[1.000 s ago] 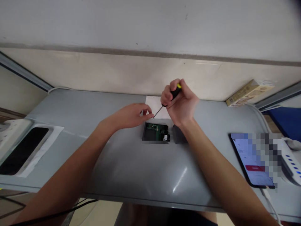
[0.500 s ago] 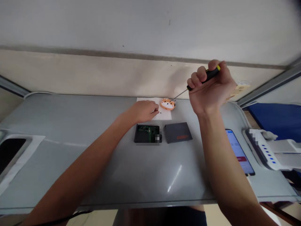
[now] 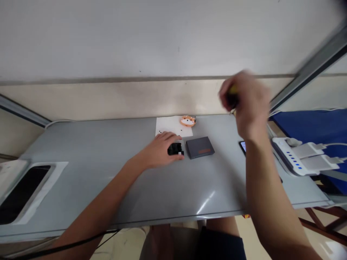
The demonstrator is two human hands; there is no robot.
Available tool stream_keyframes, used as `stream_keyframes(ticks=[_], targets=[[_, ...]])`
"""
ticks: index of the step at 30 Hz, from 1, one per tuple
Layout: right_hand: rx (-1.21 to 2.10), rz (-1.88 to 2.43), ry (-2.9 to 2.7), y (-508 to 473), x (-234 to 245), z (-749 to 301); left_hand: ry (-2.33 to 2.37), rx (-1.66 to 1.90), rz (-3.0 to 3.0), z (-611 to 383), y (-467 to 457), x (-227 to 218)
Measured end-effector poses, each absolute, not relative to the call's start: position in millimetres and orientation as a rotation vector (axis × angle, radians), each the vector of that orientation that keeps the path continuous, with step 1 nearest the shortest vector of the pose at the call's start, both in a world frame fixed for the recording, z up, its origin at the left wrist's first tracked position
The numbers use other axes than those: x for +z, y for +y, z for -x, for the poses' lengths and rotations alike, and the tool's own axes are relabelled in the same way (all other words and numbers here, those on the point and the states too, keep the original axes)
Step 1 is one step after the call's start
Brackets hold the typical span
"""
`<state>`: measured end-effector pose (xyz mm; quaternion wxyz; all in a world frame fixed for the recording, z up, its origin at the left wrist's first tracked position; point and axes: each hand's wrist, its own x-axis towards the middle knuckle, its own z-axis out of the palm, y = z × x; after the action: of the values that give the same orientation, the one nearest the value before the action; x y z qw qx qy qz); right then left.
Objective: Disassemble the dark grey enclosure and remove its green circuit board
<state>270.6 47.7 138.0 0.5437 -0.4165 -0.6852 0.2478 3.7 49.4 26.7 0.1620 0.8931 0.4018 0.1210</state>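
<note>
Black module [image 3: 175,148] is sitting at twelve o'clock just beside a gray box [image 3: 200,147]; we are resting our curved left hand [image 3: 159,150] on it, hold unclear, and clenching a screwdriver [image 3: 232,93] in our blurred right hand [image 3: 245,104] at one o'clock.

one head-worn view — facing forward and down, close over the left hand [image 3: 159,150]
</note>
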Motion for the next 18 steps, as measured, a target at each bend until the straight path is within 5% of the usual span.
stream_keyframes(ticks=[7, 18], targets=[[0.475, 1.326, -2.148, 46, 48, -268, 1.188, 0.342, -2.44, 6, 27, 9], [0.51, 1.479, -2.375, 46, 33, -289, 1.129, 0.555, -2.361, -16, 14, 41]])
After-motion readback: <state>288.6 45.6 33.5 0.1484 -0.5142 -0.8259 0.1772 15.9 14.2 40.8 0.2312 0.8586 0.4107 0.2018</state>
